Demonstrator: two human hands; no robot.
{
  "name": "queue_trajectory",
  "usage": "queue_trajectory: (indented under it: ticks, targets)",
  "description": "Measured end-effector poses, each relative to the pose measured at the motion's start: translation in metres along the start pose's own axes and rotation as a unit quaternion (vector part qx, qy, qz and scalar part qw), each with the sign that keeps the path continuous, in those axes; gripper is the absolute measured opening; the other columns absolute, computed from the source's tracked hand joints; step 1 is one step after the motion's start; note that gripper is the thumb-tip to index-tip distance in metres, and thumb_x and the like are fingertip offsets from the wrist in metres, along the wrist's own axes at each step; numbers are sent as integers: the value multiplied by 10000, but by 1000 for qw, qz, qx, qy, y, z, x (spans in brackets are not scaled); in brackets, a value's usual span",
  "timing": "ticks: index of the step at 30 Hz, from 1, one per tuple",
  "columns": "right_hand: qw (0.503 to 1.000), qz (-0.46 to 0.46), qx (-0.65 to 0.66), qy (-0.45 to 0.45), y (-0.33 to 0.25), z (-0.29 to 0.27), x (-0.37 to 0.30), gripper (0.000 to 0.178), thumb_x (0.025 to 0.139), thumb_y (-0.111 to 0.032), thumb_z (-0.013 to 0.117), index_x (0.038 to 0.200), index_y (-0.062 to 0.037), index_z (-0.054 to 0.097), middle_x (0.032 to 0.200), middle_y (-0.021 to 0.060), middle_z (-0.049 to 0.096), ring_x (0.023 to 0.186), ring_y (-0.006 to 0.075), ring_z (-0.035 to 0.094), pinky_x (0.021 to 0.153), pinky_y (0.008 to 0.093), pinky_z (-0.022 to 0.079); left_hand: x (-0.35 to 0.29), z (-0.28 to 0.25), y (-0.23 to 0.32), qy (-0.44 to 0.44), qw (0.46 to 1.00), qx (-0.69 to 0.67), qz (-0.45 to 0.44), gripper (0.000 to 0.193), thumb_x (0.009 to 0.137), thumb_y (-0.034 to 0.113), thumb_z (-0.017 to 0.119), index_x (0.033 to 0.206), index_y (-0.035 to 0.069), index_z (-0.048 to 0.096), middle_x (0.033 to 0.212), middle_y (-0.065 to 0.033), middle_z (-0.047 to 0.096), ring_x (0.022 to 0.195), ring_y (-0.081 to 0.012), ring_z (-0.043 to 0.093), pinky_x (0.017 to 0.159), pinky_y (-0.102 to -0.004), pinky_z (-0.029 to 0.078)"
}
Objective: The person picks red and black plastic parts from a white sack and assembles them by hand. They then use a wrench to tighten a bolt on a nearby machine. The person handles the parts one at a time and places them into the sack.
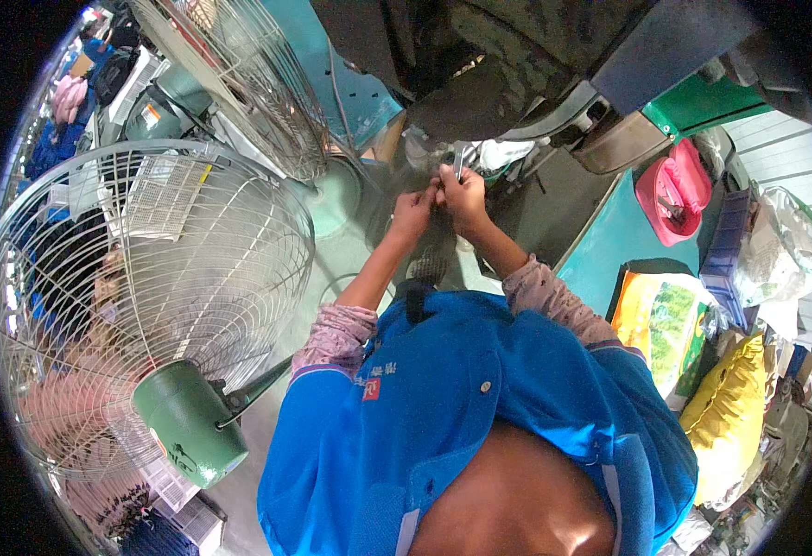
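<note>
Near the top middle, the right hand (466, 196) pinches a small metal wrench (459, 159). The left hand (412, 211) is closed just beside it; I cannot tell on what. The thin wrench could slip from the fingers and drop.

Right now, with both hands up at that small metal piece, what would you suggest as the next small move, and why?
Probably steady the metal piece with the right hand while the left hand works just beside it. Both hands meet close together there, and the piece is too small to tell which hand grips it.
</note>
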State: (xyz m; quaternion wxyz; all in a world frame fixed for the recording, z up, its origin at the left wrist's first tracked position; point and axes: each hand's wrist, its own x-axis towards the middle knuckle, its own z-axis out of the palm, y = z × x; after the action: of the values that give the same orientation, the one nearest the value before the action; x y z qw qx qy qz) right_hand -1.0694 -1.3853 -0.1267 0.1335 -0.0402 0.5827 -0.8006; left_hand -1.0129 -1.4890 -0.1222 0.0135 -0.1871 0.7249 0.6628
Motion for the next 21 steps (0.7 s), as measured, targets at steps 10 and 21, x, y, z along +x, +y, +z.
queue_trajectory:
  ticks: [10, 21]
  targets:
    - [999, -7, -50, 5, -16, 11, 3, 216, 867, -216, 520, 752, -36, 549, 579, 1, 524, 438, 66, 425, 405, 224, 327, -5, -8, 16, 10, 1000, 28, -10, 328, 859, 347, 541, 742, 52, 622, 575, 50, 488, 518, -68, 375, 466, -260, 286]
    - [995, -67, -28, 64, -8, -1, -17, 229, 881, -206, 511, 735, -34, 550, 537, -12, 493, 445, 63, 432, 405, 228, 362, 8, -10, 5, -146, 956, 157, 199, 258, 836, 104, 497, 1049, -30, 552, 955, -120, 618, 849, -201, 583, 757, -322, 452]
